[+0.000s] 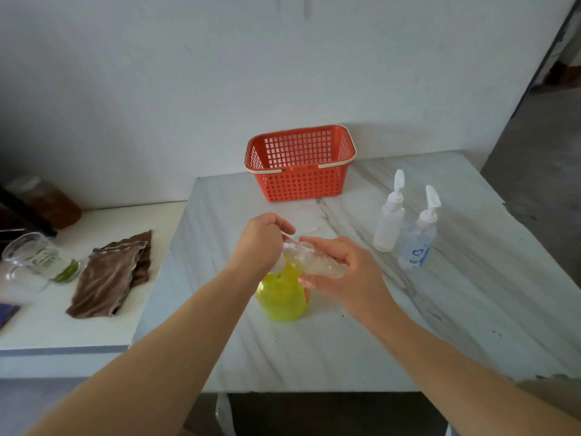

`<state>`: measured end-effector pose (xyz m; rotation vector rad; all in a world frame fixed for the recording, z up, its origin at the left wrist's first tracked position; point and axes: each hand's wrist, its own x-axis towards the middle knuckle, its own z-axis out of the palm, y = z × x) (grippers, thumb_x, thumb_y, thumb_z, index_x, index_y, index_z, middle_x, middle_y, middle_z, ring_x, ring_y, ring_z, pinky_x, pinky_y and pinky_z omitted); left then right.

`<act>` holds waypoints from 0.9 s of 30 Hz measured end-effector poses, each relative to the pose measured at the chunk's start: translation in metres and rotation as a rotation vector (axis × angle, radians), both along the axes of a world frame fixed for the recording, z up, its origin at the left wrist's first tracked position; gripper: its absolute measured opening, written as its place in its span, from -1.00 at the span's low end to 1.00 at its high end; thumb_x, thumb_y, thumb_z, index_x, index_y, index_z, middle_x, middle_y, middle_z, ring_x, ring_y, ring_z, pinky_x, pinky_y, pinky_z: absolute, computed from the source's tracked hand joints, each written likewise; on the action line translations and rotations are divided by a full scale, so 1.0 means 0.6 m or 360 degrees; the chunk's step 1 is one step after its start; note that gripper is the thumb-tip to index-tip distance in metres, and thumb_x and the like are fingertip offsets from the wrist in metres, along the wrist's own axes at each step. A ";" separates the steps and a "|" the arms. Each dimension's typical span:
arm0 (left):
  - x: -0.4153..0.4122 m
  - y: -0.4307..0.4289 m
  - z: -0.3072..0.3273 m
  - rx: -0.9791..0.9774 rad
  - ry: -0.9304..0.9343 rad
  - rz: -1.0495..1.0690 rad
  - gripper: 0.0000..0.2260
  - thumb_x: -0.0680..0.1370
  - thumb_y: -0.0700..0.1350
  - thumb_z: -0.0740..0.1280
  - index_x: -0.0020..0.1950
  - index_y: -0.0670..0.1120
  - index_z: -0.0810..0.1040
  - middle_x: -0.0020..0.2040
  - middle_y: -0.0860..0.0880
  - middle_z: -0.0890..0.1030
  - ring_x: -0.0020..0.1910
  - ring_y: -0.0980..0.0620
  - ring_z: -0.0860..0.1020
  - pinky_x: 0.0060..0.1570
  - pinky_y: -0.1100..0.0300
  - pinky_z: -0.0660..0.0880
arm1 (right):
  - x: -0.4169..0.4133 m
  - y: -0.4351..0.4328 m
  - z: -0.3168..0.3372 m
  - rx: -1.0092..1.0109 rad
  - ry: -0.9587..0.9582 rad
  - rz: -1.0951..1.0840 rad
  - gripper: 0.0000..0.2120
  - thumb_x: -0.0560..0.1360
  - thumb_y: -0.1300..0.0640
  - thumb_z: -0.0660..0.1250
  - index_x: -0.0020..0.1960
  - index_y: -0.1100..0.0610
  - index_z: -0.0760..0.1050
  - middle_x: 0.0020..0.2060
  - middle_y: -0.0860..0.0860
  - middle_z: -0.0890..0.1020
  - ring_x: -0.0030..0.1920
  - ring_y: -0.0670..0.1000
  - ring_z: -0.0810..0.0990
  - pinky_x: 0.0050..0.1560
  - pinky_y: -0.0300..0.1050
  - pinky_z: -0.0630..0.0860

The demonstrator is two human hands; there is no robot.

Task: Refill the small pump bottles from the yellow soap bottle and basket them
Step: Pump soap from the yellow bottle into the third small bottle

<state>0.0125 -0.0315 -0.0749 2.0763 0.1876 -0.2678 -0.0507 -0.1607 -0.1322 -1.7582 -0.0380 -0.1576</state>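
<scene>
The right hand (342, 273) gripped a small clear bottle (314, 262), which lay tilted just above the yellow soap bottle (283, 302) standing on the marble table (345, 347). The left hand (261, 240) curled its fingers about the small bottle's neck end. A frosted pump bottle (388, 226) and a blue-printed pump bottle (416, 247) stood upright to the right. The red basket (298, 180) sat behind, at the wall.
</scene>
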 end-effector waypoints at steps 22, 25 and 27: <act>0.001 0.001 -0.003 -0.0042 -0.0010 0.0004 -0.67 0.47 -0.36 0.07 -0.21 -0.11 0.59 -0.29 -0.05 0.62 -0.36 0.02 0.50 -0.32 0.22 0.41 | 0.001 -0.001 -0.004 -0.0005 -0.0061 0.0032 -0.53 0.19 0.02 0.51 0.05 -0.29 0.57 -0.08 -0.06 0.60 -0.03 -0.16 0.58 0.02 -0.37 0.43; -0.001 -0.001 0.002 -0.0044 -0.0045 0.0034 -0.68 0.48 -0.35 0.08 -0.22 -0.10 0.59 -0.29 -0.04 0.62 -0.34 0.02 0.51 -0.29 0.21 0.42 | 0.003 -0.002 0.002 -0.0011 -0.0074 0.0032 -0.54 0.18 0.02 0.52 0.01 -0.35 0.56 -0.06 -0.04 0.61 -0.01 -0.15 0.59 0.05 -0.34 0.45; -0.001 -0.002 0.010 -0.0060 -0.0070 0.0038 -0.69 0.49 -0.34 0.09 -0.20 -0.10 0.60 -0.26 -0.04 0.63 -0.31 0.01 0.52 -0.25 0.19 0.44 | 0.003 -0.003 0.009 -0.0013 -0.0081 0.0027 -0.54 0.17 0.02 0.51 0.00 -0.34 0.55 -0.04 -0.03 0.61 0.00 -0.15 0.59 0.05 -0.32 0.46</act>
